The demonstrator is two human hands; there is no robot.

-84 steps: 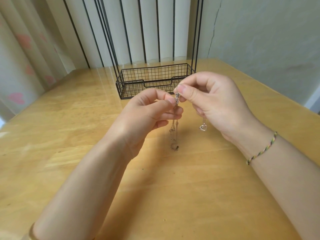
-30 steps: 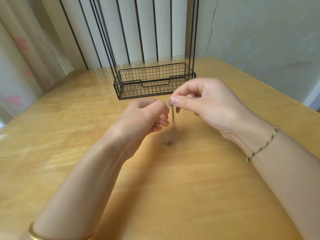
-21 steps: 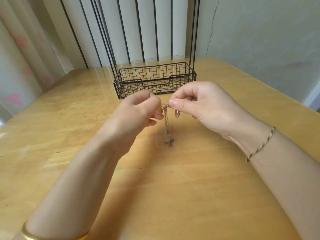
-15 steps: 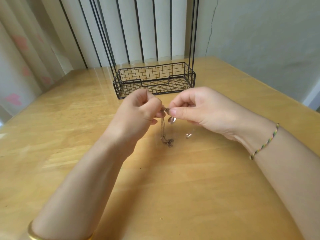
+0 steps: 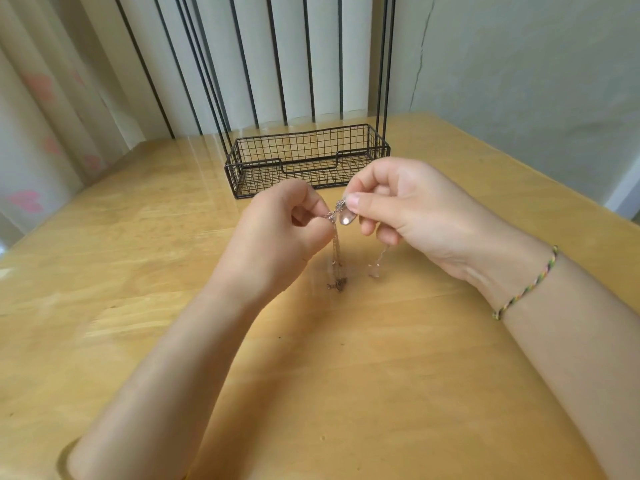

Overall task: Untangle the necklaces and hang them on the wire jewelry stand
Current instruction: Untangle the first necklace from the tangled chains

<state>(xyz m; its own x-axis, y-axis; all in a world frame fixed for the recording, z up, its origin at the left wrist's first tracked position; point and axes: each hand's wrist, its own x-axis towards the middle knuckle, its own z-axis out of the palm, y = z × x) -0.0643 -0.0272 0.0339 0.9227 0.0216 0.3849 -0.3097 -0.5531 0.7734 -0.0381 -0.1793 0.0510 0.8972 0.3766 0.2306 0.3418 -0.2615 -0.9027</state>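
Observation:
Thin silver necklaces (image 5: 335,251) hang tangled between my two hands above the wooden table (image 5: 138,271). My left hand (image 5: 277,230) pinches the chains at their left side. My right hand (image 5: 408,209) pinches the knot beside a small shiny pendant (image 5: 345,220). One bunch of chain drops to the table and ends in a small dark cluster (image 5: 337,285). A second strand with a pale pendant (image 5: 374,270) dangles under my right hand, blurred. The black wire jewelry stand (image 5: 306,160) stands just behind my hands, its basket base empty and its upright rods running out of the top of the view.
White vertical blinds and a patterned curtain are behind the table at the back and left. A grey wall runs along the right side. A braided bracelet (image 5: 526,285) is on my right wrist.
Both hands stayed pinched on the tangle and shifted slightly while working it. The pale pendant strand, tucked up a second ago, has dropped out below my right hand and swings there.

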